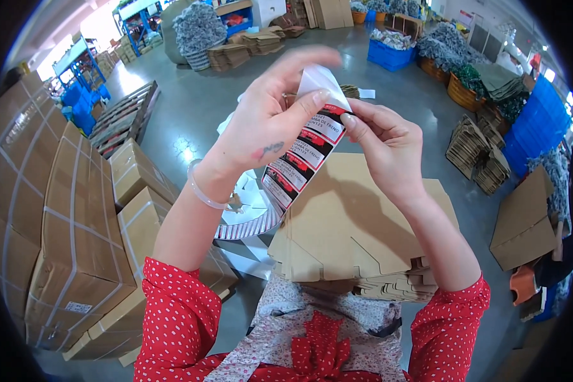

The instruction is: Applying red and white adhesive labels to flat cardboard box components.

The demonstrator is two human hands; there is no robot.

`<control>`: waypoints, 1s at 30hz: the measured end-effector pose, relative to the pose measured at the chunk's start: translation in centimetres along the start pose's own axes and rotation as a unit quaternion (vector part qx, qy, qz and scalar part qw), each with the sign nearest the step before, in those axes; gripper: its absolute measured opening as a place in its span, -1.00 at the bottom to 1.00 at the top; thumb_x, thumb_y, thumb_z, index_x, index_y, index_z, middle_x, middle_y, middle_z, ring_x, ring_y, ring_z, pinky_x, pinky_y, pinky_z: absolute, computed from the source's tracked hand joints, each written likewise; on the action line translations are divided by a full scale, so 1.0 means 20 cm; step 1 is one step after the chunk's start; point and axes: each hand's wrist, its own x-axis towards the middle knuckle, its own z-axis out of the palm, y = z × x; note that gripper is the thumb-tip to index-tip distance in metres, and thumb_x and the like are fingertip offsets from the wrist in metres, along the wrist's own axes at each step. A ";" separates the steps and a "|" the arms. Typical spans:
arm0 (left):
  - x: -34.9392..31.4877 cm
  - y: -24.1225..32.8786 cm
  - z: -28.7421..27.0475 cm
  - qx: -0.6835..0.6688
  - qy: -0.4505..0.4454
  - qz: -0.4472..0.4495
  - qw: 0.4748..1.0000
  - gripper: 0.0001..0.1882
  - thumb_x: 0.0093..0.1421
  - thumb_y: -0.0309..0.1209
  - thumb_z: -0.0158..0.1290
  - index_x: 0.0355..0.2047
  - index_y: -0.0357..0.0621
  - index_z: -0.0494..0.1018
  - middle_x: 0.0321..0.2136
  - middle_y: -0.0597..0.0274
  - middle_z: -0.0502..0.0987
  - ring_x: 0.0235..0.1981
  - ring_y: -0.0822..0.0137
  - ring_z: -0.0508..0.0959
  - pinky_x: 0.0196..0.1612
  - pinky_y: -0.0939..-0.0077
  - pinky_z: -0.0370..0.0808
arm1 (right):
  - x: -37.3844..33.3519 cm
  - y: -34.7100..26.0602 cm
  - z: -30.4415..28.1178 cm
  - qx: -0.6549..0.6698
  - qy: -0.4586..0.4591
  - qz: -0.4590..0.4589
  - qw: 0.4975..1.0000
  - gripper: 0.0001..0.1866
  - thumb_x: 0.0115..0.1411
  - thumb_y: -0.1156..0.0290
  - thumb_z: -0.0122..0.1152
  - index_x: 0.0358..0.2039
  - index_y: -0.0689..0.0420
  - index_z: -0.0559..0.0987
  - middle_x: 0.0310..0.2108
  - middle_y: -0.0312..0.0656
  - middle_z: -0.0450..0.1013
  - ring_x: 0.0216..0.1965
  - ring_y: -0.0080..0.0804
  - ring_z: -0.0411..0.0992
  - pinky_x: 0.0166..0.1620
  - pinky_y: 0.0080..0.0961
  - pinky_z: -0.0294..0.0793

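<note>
A strip of red, black and white sticker labels hangs between my hands, over the near end of a stack of flat cardboard cartons. My left hand has its thumb pressed on the strip's upper end, where white backing is bent over; its fingertips are blurred. At the strip's right edge, my right hand pinches it between thumb and fingers. The lower end runs down to a curved, fanned pile of the same strip, partly hidden behind my left forearm.
Tall strapped cardboard boxes stand close on my left, with a wooden pallet beyond them. On the right lie bundles of folded cardboard and an open carton. A blue crate and an orange basket stand farther off.
</note>
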 end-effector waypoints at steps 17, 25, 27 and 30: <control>-0.32 -0.34 -0.47 0.136 0.089 -0.084 0.983 -0.41 0.36 -0.12 0.01 0.11 -0.48 0.33 0.01 -0.10 0.49 0.02 0.20 0.49 0.09 0.41 0.38 | -0.23 0.00 0.10 -0.266 -0.131 -0.048 0.954 -0.79 0.20 0.40 0.30 -0.19 0.21 0.66 0.08 -0.08 0.33 -0.03 -0.55 0.34 0.04 -0.51 0.31; -0.74 -0.54 -0.29 0.215 0.206 -0.227 0.927 -0.16 0.25 -0.04 0.10 0.24 -0.56 0.13 0.16 -0.30 0.30 0.21 -0.03 0.32 0.28 0.30 0.19 | -0.28 0.15 -0.03 -0.054 -0.170 0.435 0.882 -0.72 0.31 0.29 0.20 -0.20 0.28 0.63 -0.21 -0.31 0.51 -0.14 -0.65 0.37 -0.01 -0.60 0.31; -0.80 -0.53 -0.23 0.197 0.184 -0.231 0.935 -0.13 0.23 -0.04 0.12 0.25 -0.58 0.09 0.16 -0.33 0.28 0.22 -0.05 0.31 0.28 0.29 0.18 | -0.29 0.17 0.01 -0.041 -0.167 0.452 0.875 -0.72 0.31 0.28 0.18 -0.20 0.28 0.63 -0.31 -0.36 0.52 -0.17 -0.67 0.37 -0.05 -0.60 0.33; -0.82 -0.49 -0.15 0.236 0.119 -0.218 0.940 0.01 0.13 -0.02 0.22 0.27 -0.61 0.00 0.15 -0.38 0.25 0.22 -0.12 0.29 0.28 0.25 0.19 | -0.31 0.20 0.02 -0.034 -0.159 0.475 0.865 -0.71 0.31 0.27 0.20 -0.22 0.28 0.62 -0.33 -0.37 0.52 -0.19 -0.67 0.38 -0.08 -0.60 0.34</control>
